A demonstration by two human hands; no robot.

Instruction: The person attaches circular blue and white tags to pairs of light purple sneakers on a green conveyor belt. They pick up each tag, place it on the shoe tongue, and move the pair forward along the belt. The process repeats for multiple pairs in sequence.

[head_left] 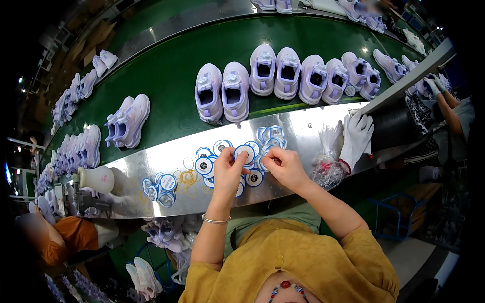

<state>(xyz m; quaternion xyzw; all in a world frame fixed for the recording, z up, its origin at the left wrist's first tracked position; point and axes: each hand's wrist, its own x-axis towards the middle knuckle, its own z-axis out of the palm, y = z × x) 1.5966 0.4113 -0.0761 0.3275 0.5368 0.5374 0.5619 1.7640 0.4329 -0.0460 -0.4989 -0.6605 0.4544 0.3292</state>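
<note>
My left hand pinches a round white tag with a blue rim between thumb and fingers. Just to the right, my right hand has its thumb and fingertips pressed together; whatever they grip is too small to make out. Beneath both hands, a spread of similar round tags lies on the shiny metal ledge. Beyond the ledge, pairs of pale lilac sneakers stand on a green conveyor belt, the closest pair straight ahead of my hands.
Left of my hands lie yellow rubber bands, a smaller tag pile and a white container. Clear plastic ties and a white glove rest at right. A metal bar slants over the belt. Co-workers sit on both sides.
</note>
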